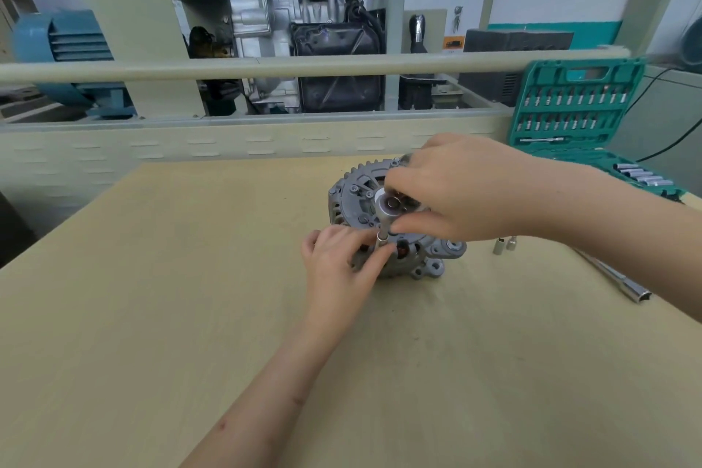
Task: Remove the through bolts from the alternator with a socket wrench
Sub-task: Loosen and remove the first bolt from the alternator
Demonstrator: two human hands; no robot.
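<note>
**Bench entry: socket wrench seated on alternator**

The grey cast-metal alternator lay flat near the middle of the pale wooden tabletop, its finned rim facing away from me. My right hand was closed around the round chrome head of the socket wrench, which stood upright over the near face of the housing; the handle was hidden under my palm. My left hand pinched the silver socket at the lower end of the wrench between thumb and forefinger, just where it met the housing. The bolt under the socket could not be seen.

Two small loose silver sockets stood on the table just to the right of the alternator. A long chrome extension bar lay further right, partly under my right forearm. The open green plastic tool case sat at the far right corner, rows of bits in its raised lid.
</note>
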